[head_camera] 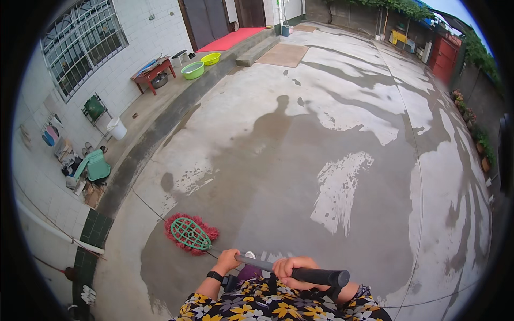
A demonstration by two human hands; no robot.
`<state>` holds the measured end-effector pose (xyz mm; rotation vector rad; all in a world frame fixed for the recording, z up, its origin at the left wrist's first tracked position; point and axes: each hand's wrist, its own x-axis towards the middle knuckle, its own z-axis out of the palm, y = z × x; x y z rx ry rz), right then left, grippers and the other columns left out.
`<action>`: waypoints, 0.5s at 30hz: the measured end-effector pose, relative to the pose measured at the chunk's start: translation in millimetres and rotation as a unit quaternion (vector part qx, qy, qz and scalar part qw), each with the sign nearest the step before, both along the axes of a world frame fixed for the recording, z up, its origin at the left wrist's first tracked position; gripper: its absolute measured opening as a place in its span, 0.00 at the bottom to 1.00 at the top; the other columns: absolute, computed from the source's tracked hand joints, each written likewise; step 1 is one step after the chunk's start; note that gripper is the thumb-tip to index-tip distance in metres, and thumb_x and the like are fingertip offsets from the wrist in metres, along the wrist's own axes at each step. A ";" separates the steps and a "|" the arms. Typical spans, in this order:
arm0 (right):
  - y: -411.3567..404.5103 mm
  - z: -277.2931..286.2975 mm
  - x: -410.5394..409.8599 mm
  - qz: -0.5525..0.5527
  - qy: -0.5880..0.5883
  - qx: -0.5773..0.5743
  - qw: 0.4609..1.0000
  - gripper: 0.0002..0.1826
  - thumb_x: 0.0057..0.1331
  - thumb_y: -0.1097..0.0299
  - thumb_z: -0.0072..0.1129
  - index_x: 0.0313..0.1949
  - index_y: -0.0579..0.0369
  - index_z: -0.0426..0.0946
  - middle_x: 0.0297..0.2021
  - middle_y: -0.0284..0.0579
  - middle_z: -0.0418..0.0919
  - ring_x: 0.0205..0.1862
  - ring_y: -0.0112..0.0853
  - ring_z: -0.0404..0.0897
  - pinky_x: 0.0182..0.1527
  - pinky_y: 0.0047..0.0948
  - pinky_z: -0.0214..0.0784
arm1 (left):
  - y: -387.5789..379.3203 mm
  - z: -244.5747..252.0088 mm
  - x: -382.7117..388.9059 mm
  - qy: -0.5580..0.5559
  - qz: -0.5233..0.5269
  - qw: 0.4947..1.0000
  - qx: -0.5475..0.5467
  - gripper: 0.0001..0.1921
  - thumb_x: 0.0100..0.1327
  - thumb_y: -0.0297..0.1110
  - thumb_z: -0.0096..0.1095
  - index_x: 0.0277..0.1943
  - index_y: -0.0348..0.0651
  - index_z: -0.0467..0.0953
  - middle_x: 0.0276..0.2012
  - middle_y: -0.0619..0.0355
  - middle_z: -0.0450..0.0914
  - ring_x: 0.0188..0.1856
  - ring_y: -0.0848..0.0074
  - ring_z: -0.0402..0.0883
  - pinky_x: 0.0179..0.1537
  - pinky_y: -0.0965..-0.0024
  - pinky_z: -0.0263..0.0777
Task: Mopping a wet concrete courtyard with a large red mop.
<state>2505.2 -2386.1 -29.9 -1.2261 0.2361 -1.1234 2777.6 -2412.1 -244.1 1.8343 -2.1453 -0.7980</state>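
A mop with a grey pole [257,263] slants across my front, its black grip end [321,277] at the right. My left hand [228,259] is wrapped around the pole on the side nearer the mop head. Higher up, close to the black grip, my right hand [293,269] is closed around the same pole. At the lower left the mop head lies on the concrete, with a green plastic lattice frame [190,233] over red shaggy strands [212,232]. Dark wet concrete [277,208] spreads around and ahead of it, with a paler dry patch [341,188] inside.
A raised concrete step [160,116] runs along the tiled wall at left. On it stand a white bucket [117,128], a green basin [193,71], a yellow basin [211,59] and a red wooden table [154,74]. Potted plants [478,132] line the right wall near a red gate [443,58].
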 end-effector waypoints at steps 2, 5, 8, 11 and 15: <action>-7.6 -19.0 7.1 0.028 -0.008 0.080 0.996 0.11 0.52 0.82 0.49 0.21 0.57 0.56 0.20 0.37 0.63 0.26 0.27 0.63 0.37 0.27 0.58 | 15.8 -24.3 2.5 -0.011 -0.012 0.998 0.067 0.10 0.42 0.38 0.58 0.28 0.44 0.73 0.28 0.50 0.75 0.34 0.57 0.73 0.34 0.64 0.67; -15.4 -32.1 6.6 0.005 0.007 0.161 0.987 0.11 0.53 0.81 0.50 0.23 0.57 0.56 0.20 0.37 0.63 0.26 0.27 0.63 0.37 0.27 0.57 | 22.9 -64.8 -2.3 -0.001 -0.010 0.990 0.140 0.11 0.42 0.41 0.59 0.26 0.44 0.72 0.27 0.50 0.74 0.33 0.56 0.72 0.32 0.62 0.66; -25.8 -44.4 -15.8 -0.118 -0.029 0.181 0.976 0.13 0.51 0.84 0.50 0.23 0.54 0.55 0.17 0.38 0.64 0.24 0.29 0.65 0.41 0.37 0.58 | -2.8 -68.5 -29.0 0.028 -0.027 0.988 0.147 0.10 0.42 0.40 0.58 0.25 0.45 0.72 0.26 0.51 0.75 0.32 0.57 0.73 0.32 0.62 0.66; -23.3 -24.1 -41.5 -0.286 -0.025 0.195 0.938 0.12 0.46 0.78 0.51 0.24 0.52 0.56 0.12 0.38 0.63 0.18 0.31 0.66 0.37 0.38 0.59 | -30.4 -63.4 -71.4 0.052 -0.116 0.968 0.217 0.09 0.45 0.38 0.55 0.26 0.44 0.74 0.31 0.51 0.75 0.37 0.57 0.73 0.36 0.57 0.64; -12.3 22.3 -49.2 -0.430 0.062 0.175 0.883 0.13 0.50 0.73 0.55 0.25 0.48 0.56 0.16 0.34 0.60 0.22 0.29 0.61 0.39 0.35 0.53 | -75.8 -70.6 -138.7 0.121 -0.229 0.948 0.183 0.05 0.44 0.33 0.54 0.26 0.45 0.73 0.31 0.53 0.74 0.38 0.58 0.72 0.38 0.56 0.61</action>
